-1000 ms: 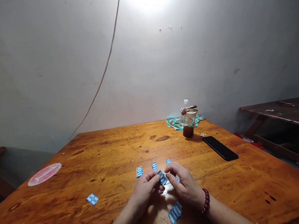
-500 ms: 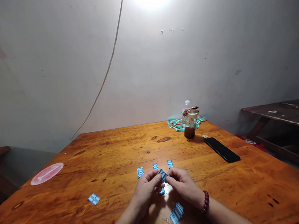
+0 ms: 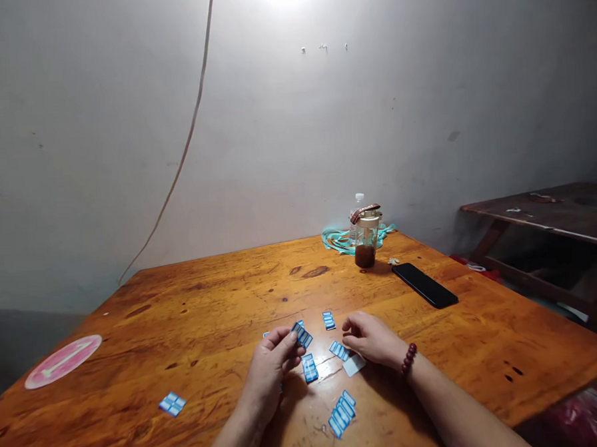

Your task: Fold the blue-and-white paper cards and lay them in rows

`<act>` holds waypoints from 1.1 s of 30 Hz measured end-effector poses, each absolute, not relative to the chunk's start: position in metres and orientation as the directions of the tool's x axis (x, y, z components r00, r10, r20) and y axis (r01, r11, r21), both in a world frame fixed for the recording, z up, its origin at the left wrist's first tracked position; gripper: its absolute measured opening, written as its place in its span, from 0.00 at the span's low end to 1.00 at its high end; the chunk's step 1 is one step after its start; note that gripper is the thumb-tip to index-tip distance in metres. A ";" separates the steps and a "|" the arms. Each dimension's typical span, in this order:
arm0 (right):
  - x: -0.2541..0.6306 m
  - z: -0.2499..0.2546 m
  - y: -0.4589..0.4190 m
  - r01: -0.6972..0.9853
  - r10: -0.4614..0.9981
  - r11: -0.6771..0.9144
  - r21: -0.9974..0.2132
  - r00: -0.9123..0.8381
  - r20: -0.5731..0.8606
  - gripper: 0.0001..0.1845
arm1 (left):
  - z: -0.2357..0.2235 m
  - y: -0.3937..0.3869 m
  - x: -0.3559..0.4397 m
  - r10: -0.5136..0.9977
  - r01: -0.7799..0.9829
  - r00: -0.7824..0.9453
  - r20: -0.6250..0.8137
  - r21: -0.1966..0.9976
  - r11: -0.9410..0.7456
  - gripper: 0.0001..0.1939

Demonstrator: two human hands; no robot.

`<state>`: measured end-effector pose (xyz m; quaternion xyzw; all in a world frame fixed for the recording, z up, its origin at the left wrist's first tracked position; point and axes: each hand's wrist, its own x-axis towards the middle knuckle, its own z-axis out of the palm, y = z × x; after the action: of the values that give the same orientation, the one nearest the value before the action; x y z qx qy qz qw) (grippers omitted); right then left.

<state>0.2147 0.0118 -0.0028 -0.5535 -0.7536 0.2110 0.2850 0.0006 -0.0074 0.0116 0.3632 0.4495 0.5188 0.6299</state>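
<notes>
Left hand (image 3: 268, 366), fingers pinched, held blue-and-white card strip (image 3: 302, 335) at lower centre; right hand (image 3: 373, 340), apart, loosely curled and empty, lay just beside another strip (image 3: 339, 351) on the table (image 3: 207, 308).

small blue-and-white strips (image 3: 310, 368) lie scattered apart.

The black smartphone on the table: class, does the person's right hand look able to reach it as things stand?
Probably yes. The right hand holds nothing, and the black smartphone lies ahead of it and to its right on the wooden table. No object sits between them, so the way looks free.
</notes>
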 end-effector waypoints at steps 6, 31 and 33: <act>0.205 -0.011 0.009 0.729 0.913 0.404 -0.552 -0.362 0.190 0.07 | 0.008 -0.009 0.005 0.979 -0.270 0.121 -0.163 0.944 0.191 0.12; 0.169 0.020 -0.024 0.233 0.832 0.527 -0.817 -0.339 0.439 0.07 | -0.001 -0.011 0.014 0.971 -0.184 0.214 -0.102 0.972 0.142 0.12; 0.165 0.018 -0.025 0.257 0.822 0.544 -0.799 -0.357 0.444 0.09 | -0.001 -0.012 0.016 0.966 -0.202 0.238 -0.098 0.968 0.148 0.12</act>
<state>0.1653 -0.0247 0.0177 -0.3551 -0.7591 0.3195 0.4423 0.0160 -0.0120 -0.0006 0.4636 0.4119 0.4595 0.6359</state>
